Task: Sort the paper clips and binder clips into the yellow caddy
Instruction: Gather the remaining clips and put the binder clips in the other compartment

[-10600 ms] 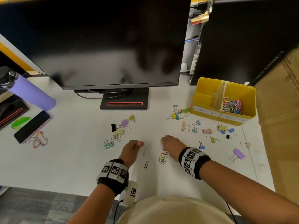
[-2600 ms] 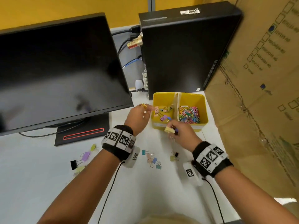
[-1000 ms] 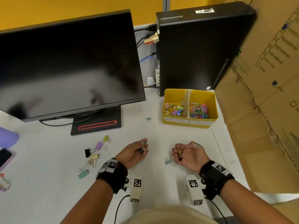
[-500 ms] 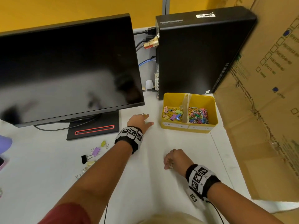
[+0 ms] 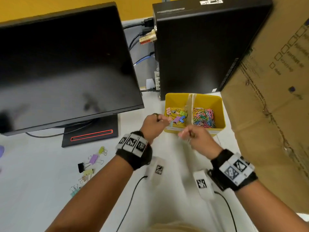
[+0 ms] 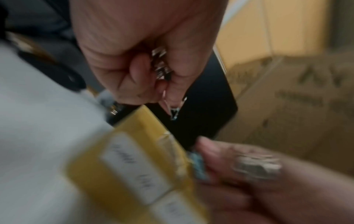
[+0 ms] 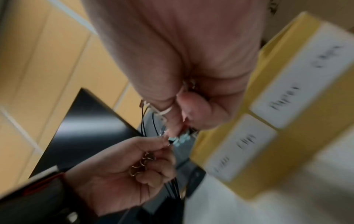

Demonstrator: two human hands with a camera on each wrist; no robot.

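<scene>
The yellow caddy (image 5: 219,114) stands on the white desk, with binder clips (image 5: 177,114) in its left compartment and paper clips (image 5: 204,117) in its right. My left hand (image 5: 161,119) is curled just left of the caddy's front wall and pinches a small teal binder clip (image 6: 174,111) by its wire handles. My right hand (image 5: 183,134) is curled in front of the caddy and pinches another small teal binder clip (image 7: 180,138). The two hands are close together. Several loose binder clips (image 5: 93,159) lie on the desk at the left.
A black monitor (image 5: 63,69) on its stand (image 5: 90,133) fills the left. A black computer tower (image 5: 197,47) with cables stands behind the caddy. A large cardboard box (image 5: 270,114) walls off the right side. Wrist camera cables trail over the near desk.
Both hands have lifted off the desk and come together at the caddy's front, each now pinching a small binder clip it picked up.
</scene>
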